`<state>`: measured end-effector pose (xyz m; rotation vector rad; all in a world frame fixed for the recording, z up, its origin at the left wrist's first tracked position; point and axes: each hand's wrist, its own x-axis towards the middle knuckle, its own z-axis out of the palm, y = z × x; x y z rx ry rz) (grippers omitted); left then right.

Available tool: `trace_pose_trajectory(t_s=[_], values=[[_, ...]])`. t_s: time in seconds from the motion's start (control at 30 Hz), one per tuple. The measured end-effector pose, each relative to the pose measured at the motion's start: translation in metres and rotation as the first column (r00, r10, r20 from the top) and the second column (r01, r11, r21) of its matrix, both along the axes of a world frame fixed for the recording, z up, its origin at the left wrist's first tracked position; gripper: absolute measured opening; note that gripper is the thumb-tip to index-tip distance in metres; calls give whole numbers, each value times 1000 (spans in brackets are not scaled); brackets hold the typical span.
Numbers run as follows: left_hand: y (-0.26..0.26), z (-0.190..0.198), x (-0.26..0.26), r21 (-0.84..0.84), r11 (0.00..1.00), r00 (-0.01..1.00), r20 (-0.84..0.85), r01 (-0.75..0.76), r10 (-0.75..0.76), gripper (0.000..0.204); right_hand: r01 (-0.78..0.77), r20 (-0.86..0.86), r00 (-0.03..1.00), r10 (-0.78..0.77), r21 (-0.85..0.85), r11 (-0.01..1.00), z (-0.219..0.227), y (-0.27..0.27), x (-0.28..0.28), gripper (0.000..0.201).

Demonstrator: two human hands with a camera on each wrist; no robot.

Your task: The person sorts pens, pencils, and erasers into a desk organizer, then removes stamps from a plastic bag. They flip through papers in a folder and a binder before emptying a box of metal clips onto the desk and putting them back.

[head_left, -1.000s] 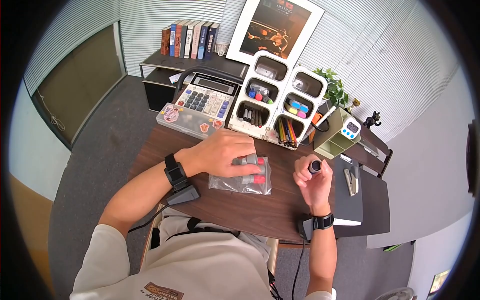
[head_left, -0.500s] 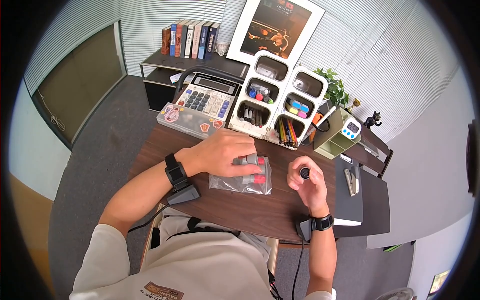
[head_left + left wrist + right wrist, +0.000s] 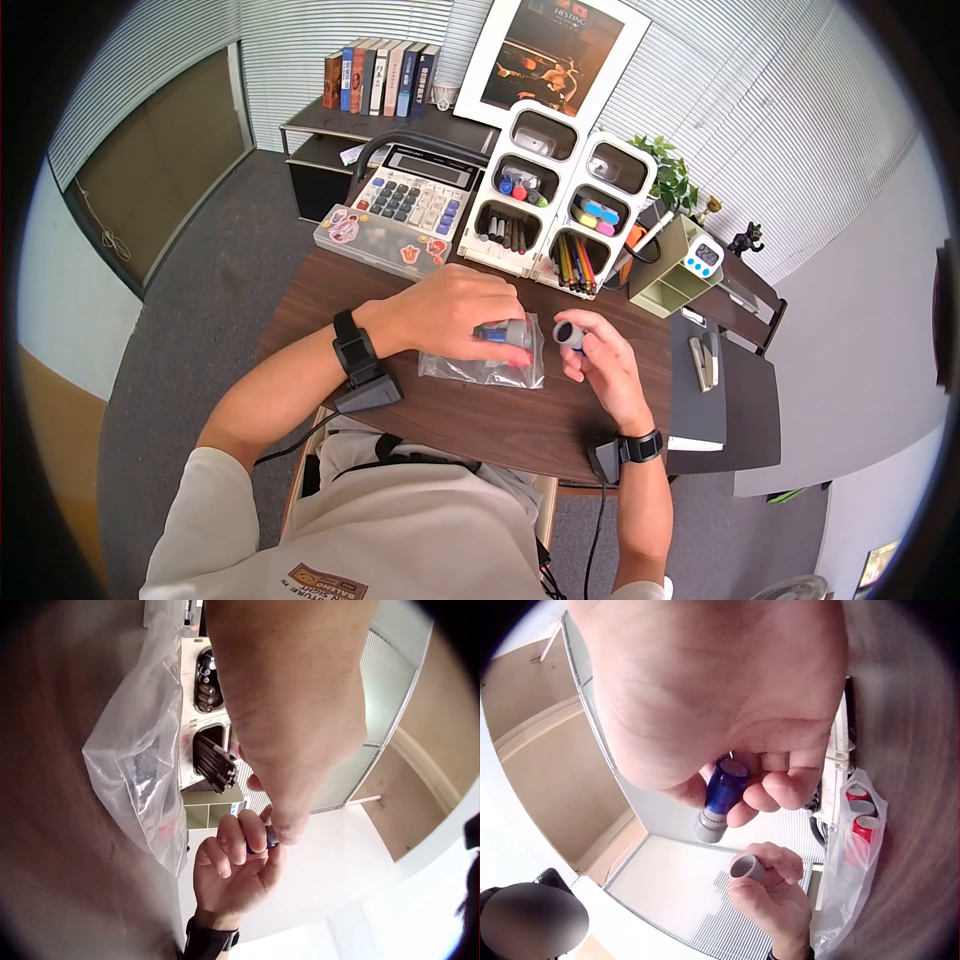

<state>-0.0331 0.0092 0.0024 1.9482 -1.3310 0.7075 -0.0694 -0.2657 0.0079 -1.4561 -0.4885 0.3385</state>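
My left hand (image 3: 455, 310) grips a short grey and blue tube (image 3: 515, 333) above a clear plastic bag (image 3: 450, 372). In the right wrist view the tube's grey end (image 3: 751, 865) shows a round hollow mouth. With thumb and fingertips my right hand (image 3: 608, 372) pinches a small blue and grey cylinder (image 3: 729, 787) that looks like a mini flashlight. Its grey end (image 3: 568, 334), with a dark round face, points toward the left hand, a small gap away. Red and grey tubes (image 3: 864, 829) lie inside the bag, partly hidden by the left hand in the head view.
Behind the hands stand a white pen organizer (image 3: 497, 258) with markers and pencils, a calculator (image 3: 425, 205) and a stickered clear case (image 3: 375, 243). A green box with a timer (image 3: 705, 256) and a stapler (image 3: 703, 365) are at the right.
My right hand has moved left, bringing its cylinder close to the left hand and turning the dark end leftward. The left hand has lifted slightly, with a grey and blue tube now showing in it.
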Motion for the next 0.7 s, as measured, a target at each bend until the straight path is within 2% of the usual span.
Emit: trace_pose_trajectory(t_s=[0.13,0.23,0.3,0.47,0.53,0.63,0.7], values=[[-3,-2,0,18,999,998,42,44,-44,41,-4,15,1000,4,-60,998,0,0,1,30],[-4,-3,0,41,998,998,48,46,-48,43,-58,80,995,62,-49,997,-5,1,3,30],[-4,-3,-1,44,998,997,53,46,-48,43,-64,163,983,84,-126,990,-7,1,3,30],[-4,-2,-1,48,997,996,63,64,-67,45,10,119,993,6,-132,991,-3,5,-1,28],[-3,-3,-1,92,994,996,72,50,-57,46,87,167,985,-39,-291,953,-4,3,0,29],[-4,-5,0,89,994,995,75,58,-65,47,82,157,987,-27,-357,930,-1,1,-1,30],[-4,-5,0,93,994,996,69,50,-56,47,84,184,983,-26,-313,946,0,4,-2,32]])
